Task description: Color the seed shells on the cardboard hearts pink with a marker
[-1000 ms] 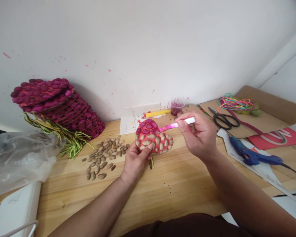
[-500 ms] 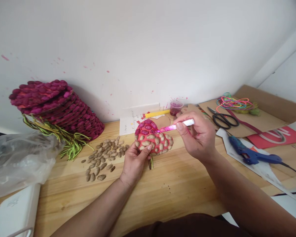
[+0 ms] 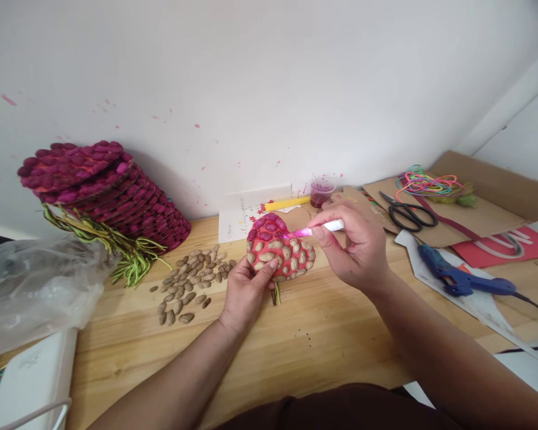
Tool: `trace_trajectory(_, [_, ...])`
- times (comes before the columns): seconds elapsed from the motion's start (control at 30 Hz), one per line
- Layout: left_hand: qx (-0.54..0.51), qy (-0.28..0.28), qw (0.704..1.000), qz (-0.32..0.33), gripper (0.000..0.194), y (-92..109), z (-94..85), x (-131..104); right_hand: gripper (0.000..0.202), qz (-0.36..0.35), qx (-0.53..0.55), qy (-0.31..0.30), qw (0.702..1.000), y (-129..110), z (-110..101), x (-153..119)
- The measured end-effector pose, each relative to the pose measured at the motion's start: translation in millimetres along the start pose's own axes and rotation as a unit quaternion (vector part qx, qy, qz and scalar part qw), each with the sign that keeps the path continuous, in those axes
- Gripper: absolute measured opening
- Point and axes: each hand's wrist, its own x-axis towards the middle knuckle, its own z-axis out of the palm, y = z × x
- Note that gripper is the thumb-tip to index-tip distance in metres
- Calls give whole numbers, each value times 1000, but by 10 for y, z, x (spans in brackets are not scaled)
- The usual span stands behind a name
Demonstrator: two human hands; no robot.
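Observation:
My left hand (image 3: 250, 288) is closed on the lower left edge of a red heart-shaped piece (image 3: 281, 267) covered with peanuts, its thumb on top. The peanuts on its upper left lobe are magenta; the others are plain tan. Dark and green strings hang below the heart. My right hand (image 3: 356, 251) pinches a white paintbrush (image 3: 334, 226) stained pink toward its tip, which meets the heart near the notch between its lobes. Loose peanuts (image 3: 192, 275) lie on the wooden table left of the heart. Behind it stands a clear cup of magenta liquid (image 3: 321, 194).
Left, a tall stack of magenta peanut-covered pieces (image 3: 116, 185) with green strings leans by a plastic bag (image 3: 36, 286) and white box (image 3: 42, 376). Right are scissors (image 3: 412, 216), a blue glue gun (image 3: 470, 278), colored cords (image 3: 430, 182) and cardboard (image 3: 511, 185). A splattered wall (image 3: 251, 89) stands behind.
The brush and my right hand have shifted slightly left and down across the heart. My left hand keeps its hold. The whole view has moved a little.

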Motion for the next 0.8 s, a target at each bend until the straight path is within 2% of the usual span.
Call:
trace_trajectory(0.23, [2,5,1000,1,38,-15,-7,12,9,-33,-52,-14,998,59,25,-31])
trace_trajectory(0.4, [6,6,1000,-8,40,4,3,2,8,-23,-19,-16,999,58,49,-30])
trace_trajectory(0.63, [5,4,1000,-6,40,-19,-8,15,10,-46,-47,-34,997,80,52,-39])
trace_trajectory(0.8, [4,3,1000,-3,38,-6,-1,15,10,-33,-18,-34,999,74,57,-40])
